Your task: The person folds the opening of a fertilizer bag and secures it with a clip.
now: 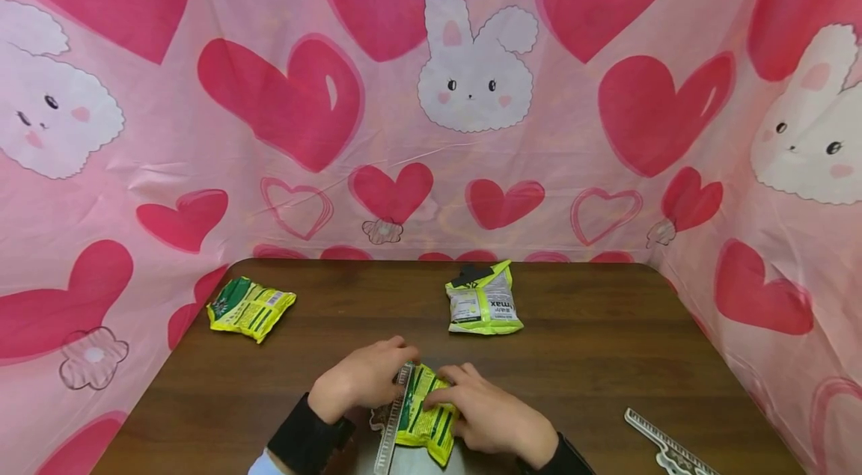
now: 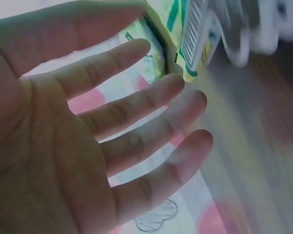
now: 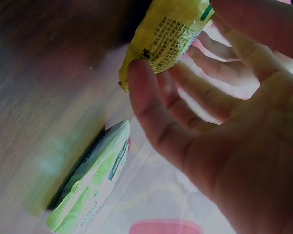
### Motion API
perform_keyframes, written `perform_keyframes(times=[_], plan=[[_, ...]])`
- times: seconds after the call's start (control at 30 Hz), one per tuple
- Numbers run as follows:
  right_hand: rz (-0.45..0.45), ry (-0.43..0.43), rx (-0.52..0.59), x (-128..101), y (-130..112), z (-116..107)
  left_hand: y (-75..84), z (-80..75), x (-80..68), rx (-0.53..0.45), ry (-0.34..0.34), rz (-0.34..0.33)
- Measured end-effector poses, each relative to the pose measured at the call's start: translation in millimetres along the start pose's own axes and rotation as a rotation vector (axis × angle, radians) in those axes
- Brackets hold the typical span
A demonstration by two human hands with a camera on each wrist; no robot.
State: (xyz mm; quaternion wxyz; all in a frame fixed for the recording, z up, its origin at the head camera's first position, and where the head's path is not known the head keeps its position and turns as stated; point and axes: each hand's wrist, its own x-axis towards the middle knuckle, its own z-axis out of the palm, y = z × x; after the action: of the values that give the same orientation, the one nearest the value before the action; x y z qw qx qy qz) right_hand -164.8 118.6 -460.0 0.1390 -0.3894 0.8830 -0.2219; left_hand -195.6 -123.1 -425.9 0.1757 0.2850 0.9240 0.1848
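A yellow-green snack packet (image 1: 427, 415) is between my hands near the front of the table. Along its left edge lies a long, pale, striped ruler-like clip (image 1: 393, 419) with a decorated part sticking out on its left. My left hand (image 1: 364, 378) is beside the clip, fingertips near its far end. The left wrist view shows those fingers (image 2: 146, 146) spread and nearly straight, with the striped clip (image 2: 194, 36) beyond their tips. My right hand (image 1: 491, 411) holds the packet's right side. In the right wrist view, a fingertip lies against the yellow packet (image 3: 168, 44).
Another yellow-green packet (image 1: 251, 309) lies at the back left. A white and lime bag (image 1: 483, 303) with a black piece on its top is at the back centre. A second striped clip (image 1: 667, 441) lies front right. Pink heart-patterned cloth (image 1: 397, 123) surrounds the table.
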Motion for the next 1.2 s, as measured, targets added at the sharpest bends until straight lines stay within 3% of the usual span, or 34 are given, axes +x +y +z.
perform_keyframes(times=[0.13,0.4,0.53,0.73,1.0,1.2], plan=[[0.034,-0.003,0.016,0.0,-1.2,0.8,9.4,2.1,1.7,0.036,-0.008,0.028],[0.071,0.015,0.105,-3.8,1.1,-9.7,24.1,11.5,6.1,0.017,-0.09,0.114],[0.094,-0.04,0.129,-8.3,4.6,-16.7,25.2,19.8,9.0,0.036,-0.085,0.144],[0.133,-0.166,0.135,-10.1,7.5,-20.7,24.8,28.1,14.5,0.093,-0.053,0.108],[0.113,-0.198,0.12,-5.6,5.1,-15.3,25.1,24.0,14.9,0.13,-0.075,0.032],[0.111,-0.196,0.095,-3.9,0.9,-8.8,29.2,19.7,8.5,0.188,-0.03,0.074]])
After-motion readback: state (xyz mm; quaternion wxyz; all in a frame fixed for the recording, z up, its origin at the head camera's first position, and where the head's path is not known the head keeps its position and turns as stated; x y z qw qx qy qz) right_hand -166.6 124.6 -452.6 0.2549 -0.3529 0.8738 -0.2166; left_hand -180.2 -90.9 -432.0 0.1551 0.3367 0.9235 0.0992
